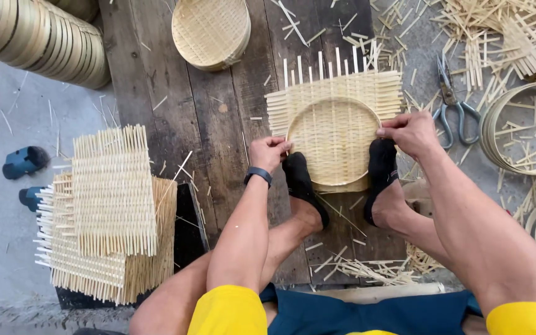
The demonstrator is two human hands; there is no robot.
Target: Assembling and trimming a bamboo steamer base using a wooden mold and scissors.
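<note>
Bamboo strips woven into a square mat (336, 99) lie on the dark wooden bench (206, 118), with a round hoop (333, 139) pressed into the mat's middle. The left hand (268, 152) grips the hoop's left rim, and the right hand (409, 131) clamps its right rim. Two feet in black socks (299, 180) press on the near edge. Scissors (451, 102) lie just right of the mat. A pile of woven mats (110, 205) sits at the left, well apart.

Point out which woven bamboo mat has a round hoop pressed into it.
The mat on the dark planks, gripped by both hands and pinned by both feet; the mats stacked at left lie flat, hoopless.
</note>
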